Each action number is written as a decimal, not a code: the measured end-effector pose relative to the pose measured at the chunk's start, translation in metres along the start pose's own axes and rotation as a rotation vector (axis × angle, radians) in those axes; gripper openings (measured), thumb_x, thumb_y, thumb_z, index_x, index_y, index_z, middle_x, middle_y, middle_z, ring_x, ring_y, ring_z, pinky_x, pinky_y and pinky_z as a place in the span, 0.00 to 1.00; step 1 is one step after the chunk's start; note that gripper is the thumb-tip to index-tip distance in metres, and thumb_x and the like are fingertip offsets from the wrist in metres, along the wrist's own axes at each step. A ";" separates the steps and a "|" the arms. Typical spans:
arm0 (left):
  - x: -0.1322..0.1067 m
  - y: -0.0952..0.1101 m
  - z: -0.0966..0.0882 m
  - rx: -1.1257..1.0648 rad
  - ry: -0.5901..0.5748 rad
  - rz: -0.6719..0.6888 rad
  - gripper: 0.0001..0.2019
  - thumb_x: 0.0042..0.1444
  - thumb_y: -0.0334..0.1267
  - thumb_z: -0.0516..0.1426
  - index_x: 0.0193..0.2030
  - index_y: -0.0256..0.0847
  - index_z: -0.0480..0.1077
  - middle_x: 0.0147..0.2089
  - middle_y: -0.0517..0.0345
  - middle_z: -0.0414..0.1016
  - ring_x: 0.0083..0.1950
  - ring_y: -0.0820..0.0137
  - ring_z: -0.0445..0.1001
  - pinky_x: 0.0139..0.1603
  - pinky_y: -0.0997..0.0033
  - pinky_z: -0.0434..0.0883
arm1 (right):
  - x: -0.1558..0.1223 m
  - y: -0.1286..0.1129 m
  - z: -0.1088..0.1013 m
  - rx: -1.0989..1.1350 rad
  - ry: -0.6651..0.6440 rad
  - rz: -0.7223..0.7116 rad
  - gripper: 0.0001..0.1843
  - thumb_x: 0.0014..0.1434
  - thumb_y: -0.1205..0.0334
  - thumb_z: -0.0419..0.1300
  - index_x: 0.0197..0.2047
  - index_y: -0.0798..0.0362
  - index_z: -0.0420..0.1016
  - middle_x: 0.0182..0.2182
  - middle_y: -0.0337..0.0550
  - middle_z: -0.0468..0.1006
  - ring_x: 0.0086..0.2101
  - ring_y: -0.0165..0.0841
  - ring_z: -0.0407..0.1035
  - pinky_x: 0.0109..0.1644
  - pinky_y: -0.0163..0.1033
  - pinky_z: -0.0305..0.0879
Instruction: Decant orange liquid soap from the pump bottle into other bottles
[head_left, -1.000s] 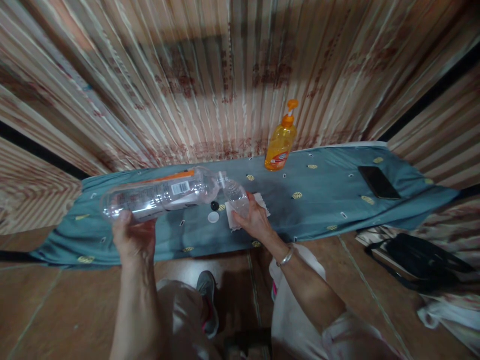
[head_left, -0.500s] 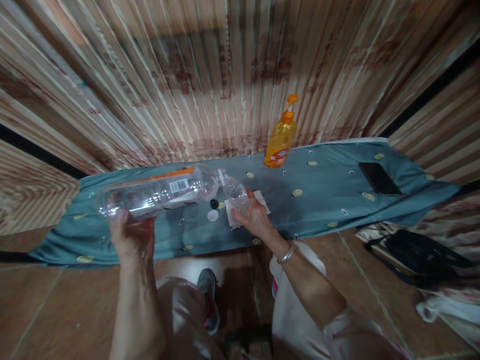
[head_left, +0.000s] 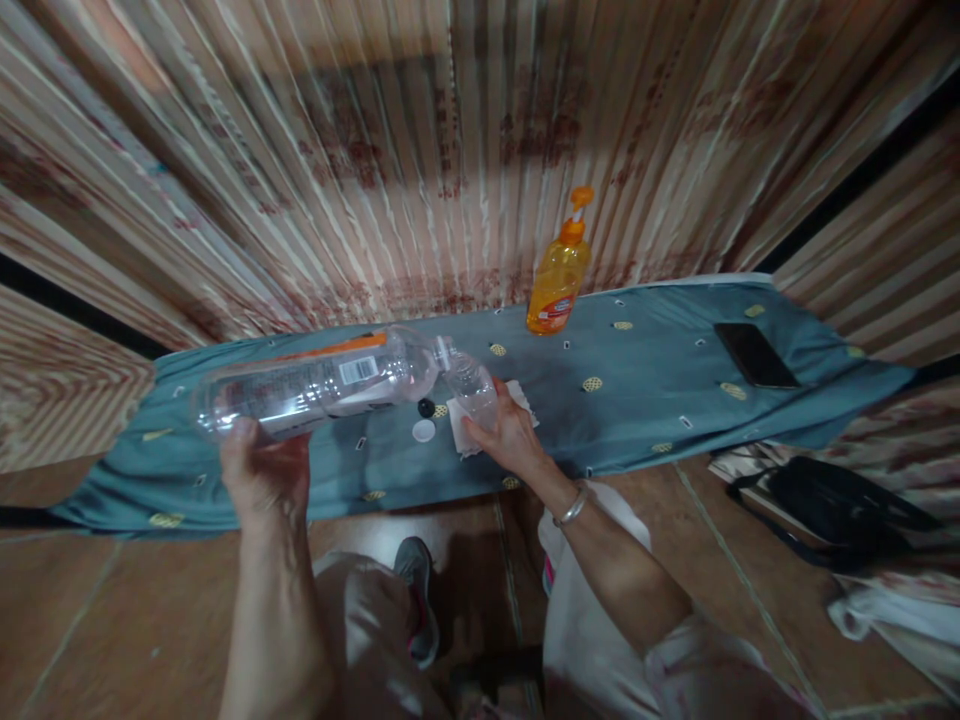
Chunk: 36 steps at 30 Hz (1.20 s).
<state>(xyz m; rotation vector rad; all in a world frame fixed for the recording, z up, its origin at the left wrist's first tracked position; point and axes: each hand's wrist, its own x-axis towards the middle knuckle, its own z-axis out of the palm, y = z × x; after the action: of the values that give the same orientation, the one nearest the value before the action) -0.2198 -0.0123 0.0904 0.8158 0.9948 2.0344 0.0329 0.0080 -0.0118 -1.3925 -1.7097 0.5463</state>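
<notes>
My left hand [head_left: 262,470] grips a large clear plastic bottle [head_left: 315,385] near its base and holds it almost level, its mouth pointing right. That mouth meets the neck of a small clear bottle [head_left: 474,385], which my right hand [head_left: 510,435] holds tilted above a white napkin [head_left: 480,420]. A black cap [head_left: 426,407] and a white cap [head_left: 423,431] lie on the blue-grey patterned cloth [head_left: 637,400] just left of the napkin.
An orange pump bottle [head_left: 556,275] stands at the back of the covered bench against the striped curtain. A dark phone [head_left: 754,355] lies at the right end. A black bag [head_left: 832,510] rests on the tiled floor to the right.
Both bottles stay mouth to mouth in the same pose. Only the view has shifted slightly; the hands have barely moved.
</notes>
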 end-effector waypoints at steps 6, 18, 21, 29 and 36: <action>-0.001 0.000 0.003 0.030 -0.010 -0.003 0.20 0.33 0.42 0.68 0.38 0.47 0.74 0.48 0.61 0.78 0.57 0.64 0.73 0.47 0.71 0.74 | -0.001 0.002 0.001 0.003 0.006 -0.002 0.37 0.56 0.56 0.64 0.66 0.59 0.61 0.50 0.55 0.82 0.46 0.46 0.79 0.49 0.50 0.77; 0.000 -0.002 0.001 0.016 0.000 -0.004 0.24 0.32 0.43 0.69 0.41 0.48 0.75 0.48 0.61 0.79 0.59 0.62 0.72 0.47 0.69 0.76 | 0.000 0.005 0.001 0.011 0.008 0.005 0.38 0.56 0.54 0.64 0.66 0.57 0.60 0.51 0.55 0.81 0.48 0.47 0.78 0.51 0.51 0.77; 0.000 -0.003 0.002 0.002 -0.014 -0.006 0.24 0.33 0.43 0.69 0.41 0.50 0.76 0.49 0.63 0.79 0.59 0.63 0.72 0.46 0.70 0.76 | -0.001 0.005 0.001 0.009 0.009 0.008 0.37 0.56 0.55 0.64 0.66 0.57 0.61 0.49 0.54 0.82 0.47 0.46 0.79 0.50 0.51 0.77; -0.001 -0.003 0.005 0.046 -0.018 0.003 0.20 0.33 0.43 0.68 0.38 0.48 0.76 0.49 0.60 0.80 0.62 0.60 0.72 0.48 0.69 0.77 | 0.000 0.006 0.002 0.011 0.014 0.009 0.38 0.55 0.54 0.64 0.66 0.58 0.61 0.51 0.57 0.81 0.49 0.47 0.78 0.52 0.50 0.76; -0.001 -0.004 0.004 0.026 -0.009 -0.001 0.17 0.32 0.42 0.68 0.33 0.45 0.76 0.48 0.61 0.81 0.60 0.62 0.73 0.45 0.72 0.77 | 0.000 0.009 0.003 0.021 0.022 0.003 0.39 0.55 0.54 0.64 0.66 0.59 0.60 0.51 0.56 0.81 0.48 0.47 0.79 0.51 0.51 0.77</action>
<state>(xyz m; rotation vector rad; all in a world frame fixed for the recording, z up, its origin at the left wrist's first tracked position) -0.2149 -0.0093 0.0889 0.8373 1.0186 2.0188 0.0354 0.0110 -0.0204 -1.3815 -1.6801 0.5477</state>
